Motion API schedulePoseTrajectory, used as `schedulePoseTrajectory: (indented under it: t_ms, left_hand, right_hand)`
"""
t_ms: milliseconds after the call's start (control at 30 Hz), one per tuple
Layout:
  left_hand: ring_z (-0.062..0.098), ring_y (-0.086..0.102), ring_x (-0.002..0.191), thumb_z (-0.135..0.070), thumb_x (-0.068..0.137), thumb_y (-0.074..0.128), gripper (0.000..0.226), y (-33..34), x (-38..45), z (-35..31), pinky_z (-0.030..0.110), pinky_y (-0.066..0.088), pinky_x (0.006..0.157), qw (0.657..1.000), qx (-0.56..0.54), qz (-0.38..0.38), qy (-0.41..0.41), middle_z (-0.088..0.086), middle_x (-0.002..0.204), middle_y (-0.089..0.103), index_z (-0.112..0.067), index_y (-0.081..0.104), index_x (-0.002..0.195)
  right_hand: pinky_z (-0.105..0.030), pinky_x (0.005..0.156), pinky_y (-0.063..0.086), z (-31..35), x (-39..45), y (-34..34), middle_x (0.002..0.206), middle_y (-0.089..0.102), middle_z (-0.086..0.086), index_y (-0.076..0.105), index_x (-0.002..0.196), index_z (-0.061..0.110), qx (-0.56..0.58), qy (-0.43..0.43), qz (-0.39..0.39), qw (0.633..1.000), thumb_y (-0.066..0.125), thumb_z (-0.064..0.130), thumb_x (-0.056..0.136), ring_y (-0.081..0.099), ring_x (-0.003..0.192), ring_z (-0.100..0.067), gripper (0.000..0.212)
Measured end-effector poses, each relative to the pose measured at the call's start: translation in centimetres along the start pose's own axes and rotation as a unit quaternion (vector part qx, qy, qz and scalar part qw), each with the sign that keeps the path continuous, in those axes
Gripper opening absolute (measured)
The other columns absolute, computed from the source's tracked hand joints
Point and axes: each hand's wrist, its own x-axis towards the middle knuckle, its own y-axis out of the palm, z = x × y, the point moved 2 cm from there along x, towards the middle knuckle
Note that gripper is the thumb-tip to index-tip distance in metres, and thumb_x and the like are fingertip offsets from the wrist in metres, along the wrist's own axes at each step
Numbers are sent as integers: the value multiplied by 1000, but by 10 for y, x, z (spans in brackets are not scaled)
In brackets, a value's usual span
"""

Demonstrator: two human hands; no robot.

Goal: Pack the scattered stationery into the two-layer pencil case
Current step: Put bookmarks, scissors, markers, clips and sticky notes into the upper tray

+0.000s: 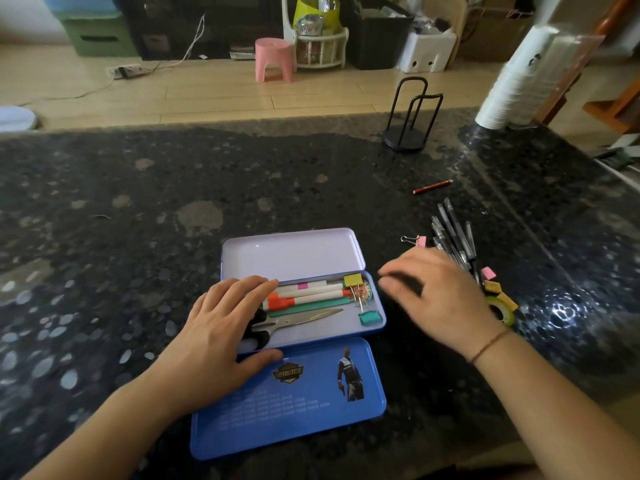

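Note:
A blue tin pencil case [381, 308] lies open on the dark stone counter, its pale inner tray [291, 252] tipped back and a blue lid [294, 403] flat in front. Inside lie white markers [311, 295], scissors [304, 318], a yellow binder clip [353, 280] and a teal clip [370, 318]. My left hand [221, 327] rests flat on the case's left end, over the scissor handles. My right hand [440, 292] hovers just right of the case, blurred, fingers apart, nothing seen in it. Several dark pens [453, 230] lie beyond it.
A pink binder clip [417, 240], a red pencil [433, 187], small pink and yellow erasers [490, 280] and a roll of tape [502, 311] lie to the right. A black wire stand [407, 133] sits at the counter's far edge, stacked white cups [516, 81] beyond.

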Motion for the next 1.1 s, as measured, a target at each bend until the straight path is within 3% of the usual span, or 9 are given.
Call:
schedulePoseTrajectory:
  t_ms: [67, 200, 300, 500, 700, 767, 900, 1000, 1100]
  left_hand:
    - [11, 24, 136, -75, 76, 41, 84, -1, 0, 0, 41, 25, 113, 1000, -2, -4, -5, -16, 147, 29, -36, 18, 147]
    - [12, 26, 136, -74, 76, 42, 84, -2, -1, -1, 42, 26, 112, 1000, -7, -7, -5, -15, 146, 31, -34, 21, 147]
    - [12, 25, 136, -75, 76, 41, 84, -2, -1, -1, 41, 23, 113, 1000, -4, -5, -6, -16, 147, 30, -36, 19, 147]
    - [10, 25, 135, -74, 76, 43, 84, -2, -1, 0, 38, 21, 112, 1000, -4, -7, -3, -16, 146, 29, -36, 18, 147]
    - [11, 24, 135, -74, 76, 44, 85, -1, -1, 1, 37, 20, 112, 1000, -10, -9, -4, -15, 147, 29, -35, 19, 147]
    - [10, 23, 136, -74, 75, 44, 86, -1, -1, 1, 36, 19, 112, 1000, -11, -9, -5, -16, 147, 28, -35, 17, 147]
    - [9, 21, 137, -73, 75, 48, 87, -1, 0, 1, 39, 21, 114, 1000, -26, -8, -10, -17, 148, 26, -37, 16, 147]
    - [9, 19, 137, -70, 74, 53, 89, 0, 0, 1, 41, 21, 115, 999, -37, -7, -17, -17, 149, 25, -39, 13, 147]
    - [9, 19, 137, -69, 74, 55, 89, 0, 0, 1, 42, 22, 114, 999, -40, -8, -16, -17, 148, 26, -39, 13, 147]
  right_hand:
    - [-31, 69, 44, -21, 4, -6, 102, 57, 8, 68, 101, 32, -88, 135, -44, 986, 59, 44, 85, 49, 99, -16, 22]
    - [-31, 63, 41, -46, 6, -2, 112, 52, 2, 65, 109, 31, -163, 287, 38, 943, 62, 52, 81, 45, 107, -22, 35]
    - [-32, 63, 41, -49, 8, -3, 115, 53, 1, 63, 113, 30, -180, 299, 32, 936, 63, 58, 77, 44, 109, -23, 45]
    - [-30, 61, 38, -49, 10, -7, 108, 56, 5, 68, 87, 34, -158, 283, 9, 946, 68, 52, 76, 44, 103, -22, 21]
    - [-30, 56, 41, -44, 9, -8, 71, 61, 7, 69, 84, 31, -92, 289, -42, 952, 66, 44, 80, 53, 83, -16, 14]
    - [-29, 55, 47, -40, 9, -10, 70, 63, 7, 71, 85, 28, -54, 278, -48, 958, 64, 37, 84, 57, 70, -14, 11]
    - [-30, 56, 48, -17, 5, -11, 76, 66, 3, 69, 87, 28, -9, 183, -81, 980, 59, 31, 88, 59, 67, -16, 10]
    - [-34, 71, 51, 26, -3, -2, 88, 68, 7, 70, 92, 23, 62, -27, -75, 995, 57, 26, 91, 60, 83, -15, 14]
    - [-30, 71, 50, 66, -13, 22, 94, 67, 8, 71, 92, 20, 20, -207, -22, 978, 59, 26, 90, 58, 87, -12, 14]
